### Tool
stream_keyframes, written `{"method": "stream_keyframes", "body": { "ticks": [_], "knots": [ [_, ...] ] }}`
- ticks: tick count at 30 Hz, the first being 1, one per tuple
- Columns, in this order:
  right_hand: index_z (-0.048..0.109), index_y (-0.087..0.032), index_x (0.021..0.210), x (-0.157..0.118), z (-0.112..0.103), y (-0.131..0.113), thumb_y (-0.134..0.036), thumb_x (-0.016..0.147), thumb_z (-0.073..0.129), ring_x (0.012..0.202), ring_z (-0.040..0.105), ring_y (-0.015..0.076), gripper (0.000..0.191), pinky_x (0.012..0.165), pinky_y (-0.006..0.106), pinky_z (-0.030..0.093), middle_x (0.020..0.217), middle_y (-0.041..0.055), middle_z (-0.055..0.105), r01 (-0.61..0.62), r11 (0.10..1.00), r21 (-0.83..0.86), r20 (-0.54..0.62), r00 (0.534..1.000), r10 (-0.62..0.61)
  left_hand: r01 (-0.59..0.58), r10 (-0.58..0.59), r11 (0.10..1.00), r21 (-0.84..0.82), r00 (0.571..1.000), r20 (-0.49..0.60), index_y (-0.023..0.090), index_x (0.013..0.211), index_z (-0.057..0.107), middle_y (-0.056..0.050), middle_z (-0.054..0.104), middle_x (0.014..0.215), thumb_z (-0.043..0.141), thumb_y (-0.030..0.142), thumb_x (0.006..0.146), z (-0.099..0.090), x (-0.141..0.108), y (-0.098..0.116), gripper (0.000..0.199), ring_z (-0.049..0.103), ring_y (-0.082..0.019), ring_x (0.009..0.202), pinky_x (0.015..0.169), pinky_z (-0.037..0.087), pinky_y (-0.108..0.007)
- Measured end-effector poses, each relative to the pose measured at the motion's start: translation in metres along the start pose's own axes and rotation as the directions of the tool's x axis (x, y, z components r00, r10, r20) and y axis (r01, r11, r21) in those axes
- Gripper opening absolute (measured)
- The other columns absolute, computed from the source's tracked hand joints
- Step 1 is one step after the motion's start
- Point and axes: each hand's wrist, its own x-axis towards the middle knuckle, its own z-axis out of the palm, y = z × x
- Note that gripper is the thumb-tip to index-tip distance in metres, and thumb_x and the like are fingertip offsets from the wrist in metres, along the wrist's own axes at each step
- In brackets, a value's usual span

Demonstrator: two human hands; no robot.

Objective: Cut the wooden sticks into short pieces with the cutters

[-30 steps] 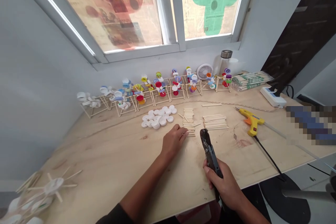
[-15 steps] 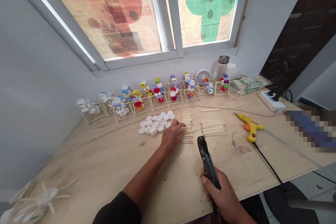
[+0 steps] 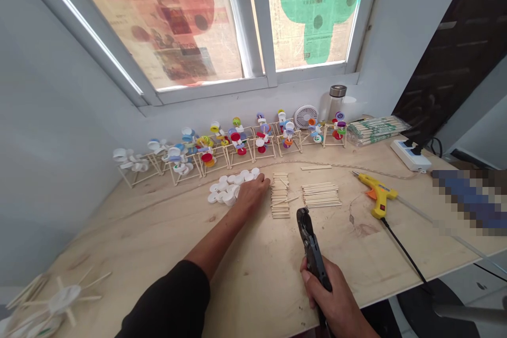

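Note:
My right hand [image 3: 330, 288] grips a dark cutting tool [image 3: 311, 245], its jaws pointing away from me over the table. My left hand [image 3: 253, 191] is between a cluster of white bottle caps [image 3: 224, 186] and a column of short wooden sticks [image 3: 280, 206]. Its fingers are bent near the upper left end of the sticks; whether anything is under them is hidden. A second pile of longer sticks [image 3: 321, 195] lies to the right, with a few more sticks [image 3: 316, 168] behind it.
Stick frames with colourful cap wheels [image 3: 241, 143] line the back. A yellow glue gun [image 3: 379, 193], power strip [image 3: 411, 155], bagged sticks [image 3: 374, 129], small fan [image 3: 306, 116] and bottle [image 3: 336, 100] stand right. A stick-and-cap wheel [image 3: 65, 299] lies front left.
My left hand has moved left and slightly up, off the column of short sticks, uncovering them. My right hand still holds the tool, shifted slightly.

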Motion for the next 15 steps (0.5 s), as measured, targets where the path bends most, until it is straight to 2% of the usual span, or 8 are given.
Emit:
{"method": "stream_keyframes", "body": {
  "ticks": [6,10,15],
  "knots": [
    [0.051,-0.016,0.081,0.001,0.0,0.002,-0.034,0.082,0.045,0.049,0.045,0.0099,0.018,0.047,0.019,0.039,0.057,-0.0045,0.044,0.003,1.0,-0.022,-0.002,1.0,-0.003,-0.033,0.033,0.999,0.003,0.999,-0.004,0.019,0.09,0.055,-0.008,0.055,0.097,0.032,0.022,0.087,-0.008,-0.003,0.001,0.023,0.056,-0.019,0.078,0.057,0.035,-0.026],
    [0.052,-0.017,0.081,0.001,-0.001,-0.002,-0.035,0.08,0.047,0.048,0.044,0.0097,0.019,0.046,0.018,0.039,0.058,-0.0045,0.043,-0.014,1.0,-0.018,-0.002,1.0,0.014,-0.108,0.108,0.993,-0.046,0.994,-0.001,0.023,0.089,0.056,-0.003,0.058,0.096,0.039,0.023,0.084,-0.011,-0.004,0.009,0.017,0.056,-0.016,0.082,0.058,0.036,-0.024],
    [0.053,-0.016,0.08,-0.001,-0.003,-0.012,-0.034,0.081,0.047,0.051,0.046,0.0104,0.018,0.049,0.019,0.04,0.059,-0.0036,0.045,-0.014,0.999,-0.046,0.001,1.0,0.014,-0.161,0.162,0.982,-0.099,0.987,-0.007,0.024,0.093,0.057,-0.001,0.062,0.096,0.044,0.025,0.083,-0.013,0.01,0.014,0.017,0.056,-0.015,0.088,0.063,0.038,-0.022]
  ]
}}
